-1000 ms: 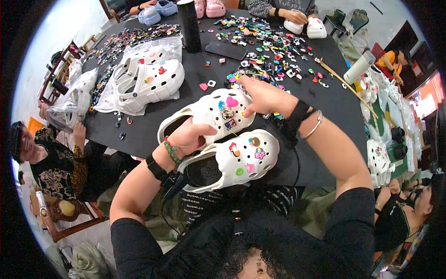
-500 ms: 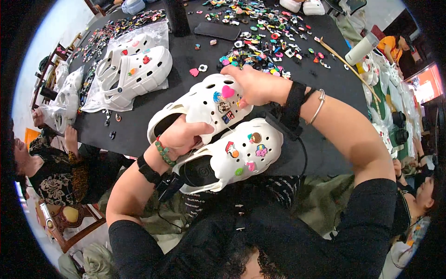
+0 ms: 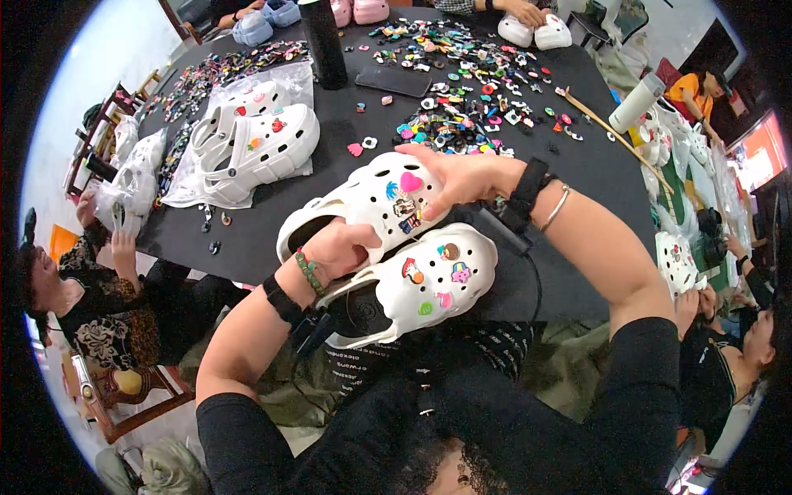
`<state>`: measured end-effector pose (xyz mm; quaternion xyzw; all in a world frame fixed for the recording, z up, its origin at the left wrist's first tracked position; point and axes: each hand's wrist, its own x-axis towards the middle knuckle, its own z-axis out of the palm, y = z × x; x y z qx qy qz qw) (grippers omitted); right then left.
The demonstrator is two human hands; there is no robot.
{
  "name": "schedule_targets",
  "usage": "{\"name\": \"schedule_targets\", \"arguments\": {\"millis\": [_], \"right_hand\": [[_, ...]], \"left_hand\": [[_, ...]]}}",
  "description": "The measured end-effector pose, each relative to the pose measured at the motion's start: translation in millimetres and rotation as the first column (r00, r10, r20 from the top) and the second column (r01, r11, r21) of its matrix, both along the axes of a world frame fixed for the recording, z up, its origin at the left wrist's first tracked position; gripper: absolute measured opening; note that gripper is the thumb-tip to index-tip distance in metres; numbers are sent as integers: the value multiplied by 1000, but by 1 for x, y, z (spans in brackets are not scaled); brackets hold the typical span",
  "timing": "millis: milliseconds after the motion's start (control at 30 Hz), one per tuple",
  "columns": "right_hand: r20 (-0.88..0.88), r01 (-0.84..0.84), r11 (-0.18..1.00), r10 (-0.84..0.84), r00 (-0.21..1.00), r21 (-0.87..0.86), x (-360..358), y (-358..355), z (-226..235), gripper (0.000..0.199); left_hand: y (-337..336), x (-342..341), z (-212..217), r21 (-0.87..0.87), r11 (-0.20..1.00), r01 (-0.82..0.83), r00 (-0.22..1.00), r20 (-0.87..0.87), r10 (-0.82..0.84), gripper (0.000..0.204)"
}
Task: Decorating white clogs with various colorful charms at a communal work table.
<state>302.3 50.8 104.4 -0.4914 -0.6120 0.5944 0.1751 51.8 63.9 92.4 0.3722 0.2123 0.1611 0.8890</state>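
Note:
In front of me is a pair of white clogs dotted with holes and colourful charms. The far clog (image 3: 382, 191) carries a pink heart, a palm tree and other charms on its upper. My right hand (image 3: 466, 177) is closed around its toe, with the thumb near the charms. On the near side of that clog, my left hand (image 3: 334, 250) grips its edge, the fingertips hidden between the two shoes. The near clog (image 3: 474, 285) lies beside it toward my body, with several charms on top and its heel strap close below my left hand.
Another white clog pair (image 3: 280, 153) rests on a clear plastic bag (image 3: 186, 191). Loose charms (image 3: 462, 115) are heaped across the black table (image 3: 577, 247). A phone (image 3: 394, 81), black bottle (image 3: 322, 49), wooden stick (image 3: 610, 128) and pale tumbler (image 3: 639, 103) stand or lie around. Co-workers sit at both sides.
The view has shifted, so the table's things sit lower in it. My right thumb now lies along the far clog's upper. Both hands keep their hold on that clog.

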Motion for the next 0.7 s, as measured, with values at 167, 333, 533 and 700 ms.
{"name": "schedule_targets", "arguments": {"millis": [167, 333, 533, 700], "right_hand": [[381, -193, 784, -59, 923, 590, 4, -24, 7, 96], [372, 52, 755, -380, 847, 653, -4, -55, 20, 54], [311, 13, 710, -325, 893, 705, -3, -60, 13, 20], [226, 148, 758, -366, 903, 636, -1, -55, 13, 18]], "left_hand": [[3, 2, 5, 20, 1000, -10, 999, 41, 9, 82], [3, 3, 4, 13, 1000, -14, 997, 78, 13, 81], [8, 1, 1, -110, 994, -19, 999, 31, 22, 79], [8, 3, 0, -90, 995, -34, 999, 35, 38, 80]]}}
